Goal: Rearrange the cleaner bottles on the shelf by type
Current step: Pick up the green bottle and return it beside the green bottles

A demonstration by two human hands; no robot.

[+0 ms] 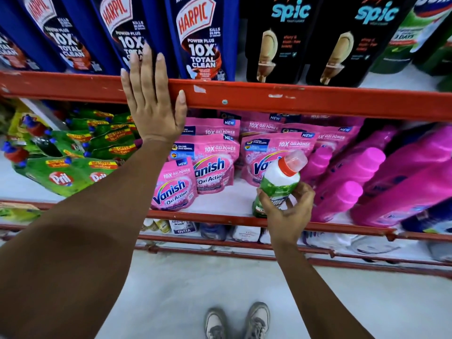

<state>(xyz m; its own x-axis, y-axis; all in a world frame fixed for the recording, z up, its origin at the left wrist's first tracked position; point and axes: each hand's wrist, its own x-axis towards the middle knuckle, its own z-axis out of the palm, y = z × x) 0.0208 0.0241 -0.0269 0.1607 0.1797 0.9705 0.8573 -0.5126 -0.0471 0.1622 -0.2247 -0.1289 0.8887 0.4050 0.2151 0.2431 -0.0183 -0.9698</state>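
Shelf view: my right hand [287,211] grips a green bottle [278,185], red-capped, at the near rail [215,218] right of pink pouches [210,165]; my left hand [152,104] lies flat, fingers spread, on the upper rail [293,99].

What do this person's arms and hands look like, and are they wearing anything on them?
Both forearms are bare: no sleeves, gloves, watch or rings show. The left hand has longish, pale nails on its fingers. The right hand looks equally unadorned.
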